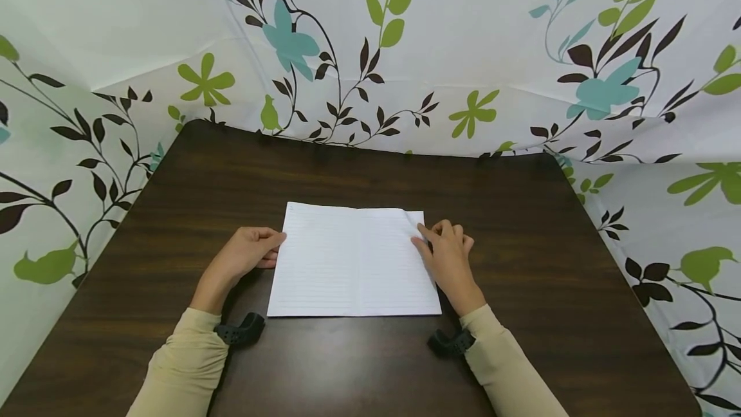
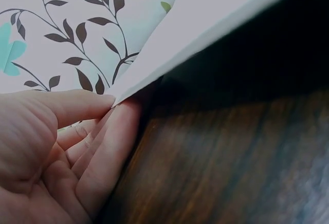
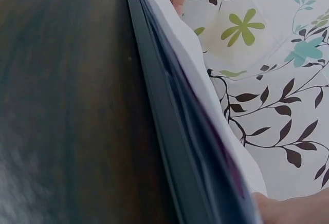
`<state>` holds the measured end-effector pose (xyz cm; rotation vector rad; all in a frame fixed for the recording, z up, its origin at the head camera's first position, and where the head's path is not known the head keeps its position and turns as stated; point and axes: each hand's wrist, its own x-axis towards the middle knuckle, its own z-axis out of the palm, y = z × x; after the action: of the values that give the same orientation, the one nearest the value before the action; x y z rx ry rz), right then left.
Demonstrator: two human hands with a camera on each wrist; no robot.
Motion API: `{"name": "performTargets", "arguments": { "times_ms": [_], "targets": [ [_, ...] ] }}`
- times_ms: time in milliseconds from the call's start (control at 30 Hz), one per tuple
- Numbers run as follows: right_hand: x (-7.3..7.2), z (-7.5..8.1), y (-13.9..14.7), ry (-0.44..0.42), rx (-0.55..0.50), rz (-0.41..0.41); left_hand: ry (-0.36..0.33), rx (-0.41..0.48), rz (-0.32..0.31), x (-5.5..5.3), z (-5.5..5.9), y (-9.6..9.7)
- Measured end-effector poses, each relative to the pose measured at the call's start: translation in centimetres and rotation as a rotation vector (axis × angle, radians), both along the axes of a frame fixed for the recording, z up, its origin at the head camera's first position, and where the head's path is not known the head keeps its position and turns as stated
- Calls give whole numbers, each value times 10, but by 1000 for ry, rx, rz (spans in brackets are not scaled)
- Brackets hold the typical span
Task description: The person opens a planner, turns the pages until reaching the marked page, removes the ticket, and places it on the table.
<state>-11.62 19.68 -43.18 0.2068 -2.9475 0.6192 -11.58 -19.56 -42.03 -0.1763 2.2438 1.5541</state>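
Note:
A notebook with white lined pages (image 1: pixel 324 262) lies spread at its middle on the dark table, its fold running toward the person. My left hand (image 1: pixel 251 250) grips its left edge; in the left wrist view the thumb and fingers of this left hand (image 2: pixel 77 147) pinch the paper edge, which is lifted off the wood. At the upper right edge, my right hand (image 1: pixel 450 262) pinches a page between thumb and index finger, and the paper bends there. The right wrist view has the notebook's layered edge (image 3: pixel 180 95) side-on, with only part of the right hand (image 3: pixel 288 211) showing.
The dark wooden table (image 1: pixel 492 198) extends around the notebook. White fabric (image 1: pixel 492 31) printed with leaves and flowers hangs along the back and both sides. A black wrist device (image 1: pixel 240 330) sits on the left wrist, another black device (image 1: pixel 451 343) on the right.

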Motion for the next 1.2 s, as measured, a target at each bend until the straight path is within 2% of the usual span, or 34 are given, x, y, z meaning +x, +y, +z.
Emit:
{"name": "performTargets", "arguments": {
  "times_ms": [133, 400, 567, 700, 900, 1067, 1200],
  "targets": [
    [4, 0, -1, 81, 5, 12, -2, 4, -4, 0, 0, 0],
    [7, 3, -5, 204, 8, 14, 26, -13, 38, 2, 1, 2],
    [8, 7, -9, 266, 1, 3, 32, -15, 43, 1, 2, 4],
    [8, 10, -11, 207, -101, -21, 19, -22, 40, 0, 2, 5],
    [-9, 14, -11, 23, -418, -19, 21, -29, 48, 0, 3, 1],
    [-26, 12, -7, 20, -563, -58, 20, -27, 47, -1, 2, 1],
    [-32, 10, -5, 13, -590, -92, 21, -17, 30, -1, 0, 2]
  ]
}}
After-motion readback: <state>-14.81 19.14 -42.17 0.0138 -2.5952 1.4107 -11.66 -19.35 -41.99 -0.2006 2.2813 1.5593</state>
